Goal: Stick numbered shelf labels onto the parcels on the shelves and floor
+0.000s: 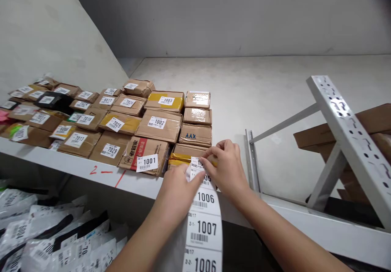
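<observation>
A long strip of white number labels (203, 230) hangs down between my hands, printed with barcodes and numbers such as 1006 and 1007. My left hand (180, 190) grips the strip near its top, thumb across its face. With thumb and forefinger, my right hand (227, 166) pinches the strip's top end at the uppermost label. Just behind my fingers stands a stack of cardboard boxes (196, 134) without number labels, its lowest box partly hidden. To its left are labelled boxes: 1001 (147, 154) at the bottom, then 1002 (159, 125) and 1003 (165, 101) above.
More labelled parcels (76, 139) are stacked leftward along the white shelf (100, 170), whose edge bears red marks. Below lie white bagged packages (58, 239). A perforated metal upright (351, 141) rises at the right, with brown cartons (363, 133) behind it.
</observation>
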`<action>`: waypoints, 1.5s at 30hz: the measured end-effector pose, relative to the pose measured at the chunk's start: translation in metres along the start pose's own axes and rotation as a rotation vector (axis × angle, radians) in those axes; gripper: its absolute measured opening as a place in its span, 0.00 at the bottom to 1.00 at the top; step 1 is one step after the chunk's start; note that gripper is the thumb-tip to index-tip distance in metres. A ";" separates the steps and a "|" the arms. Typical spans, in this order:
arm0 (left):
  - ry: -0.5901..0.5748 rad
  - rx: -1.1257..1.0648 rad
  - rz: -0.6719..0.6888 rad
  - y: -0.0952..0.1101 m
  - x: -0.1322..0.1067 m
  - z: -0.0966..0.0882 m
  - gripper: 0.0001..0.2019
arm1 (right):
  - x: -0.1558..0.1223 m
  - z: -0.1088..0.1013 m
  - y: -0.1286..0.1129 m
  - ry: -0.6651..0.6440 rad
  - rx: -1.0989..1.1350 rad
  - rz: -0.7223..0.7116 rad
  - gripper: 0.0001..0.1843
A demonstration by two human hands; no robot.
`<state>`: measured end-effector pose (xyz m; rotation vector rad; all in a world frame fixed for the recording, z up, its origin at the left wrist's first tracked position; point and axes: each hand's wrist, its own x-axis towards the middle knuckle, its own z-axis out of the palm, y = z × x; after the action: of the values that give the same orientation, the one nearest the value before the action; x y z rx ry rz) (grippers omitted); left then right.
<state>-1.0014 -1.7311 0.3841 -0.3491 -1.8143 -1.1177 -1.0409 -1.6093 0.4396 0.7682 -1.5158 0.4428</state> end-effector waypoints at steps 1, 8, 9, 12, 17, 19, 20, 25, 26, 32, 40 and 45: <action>-0.073 -0.044 -0.037 -0.002 -0.009 -0.003 0.14 | -0.001 0.000 0.001 0.000 0.000 -0.006 0.03; -0.084 -0.148 0.076 -0.013 -0.041 -0.028 0.21 | 0.005 -0.013 -0.004 -0.003 0.371 0.026 0.27; -0.054 -0.197 0.124 -0.011 -0.036 -0.031 0.20 | 0.006 -0.017 -0.007 -0.104 0.521 0.046 0.26; -0.069 -0.386 0.173 -0.003 -0.011 -0.033 0.15 | 0.011 -0.023 -0.016 -0.406 0.805 0.110 0.16; -0.080 -0.641 0.086 0.004 0.024 -0.023 0.09 | 0.023 -0.015 -0.015 -0.342 0.839 0.245 0.10; 0.081 -0.475 0.143 0.007 0.033 -0.017 0.10 | 0.028 -0.011 -0.012 -0.282 0.863 0.308 0.11; 0.175 -0.364 0.182 0.008 0.037 -0.014 0.13 | 0.032 -0.009 -0.011 -0.253 0.864 0.323 0.10; 0.257 -0.204 0.139 0.009 0.056 -0.011 0.17 | 0.047 -0.001 -0.012 -0.050 0.600 0.210 0.04; 0.202 -0.221 0.100 0.009 0.058 -0.012 0.14 | 0.050 0.001 -0.013 -0.022 0.535 0.182 0.03; 0.043 -0.216 0.025 0.004 0.049 -0.024 0.12 | 0.061 0.017 -0.008 0.033 0.300 0.060 0.03; 0.035 -0.187 0.225 -0.014 0.020 -0.039 0.18 | 0.054 0.011 -0.014 0.191 0.099 -0.079 0.31; -0.081 -0.529 0.187 -0.007 0.039 -0.035 0.10 | 0.052 -0.007 -0.019 -0.205 0.666 0.071 0.08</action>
<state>-1.0061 -1.7714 0.4173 -0.8661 -1.4930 -1.4544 -1.0203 -1.6278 0.4876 1.3078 -1.5975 0.9726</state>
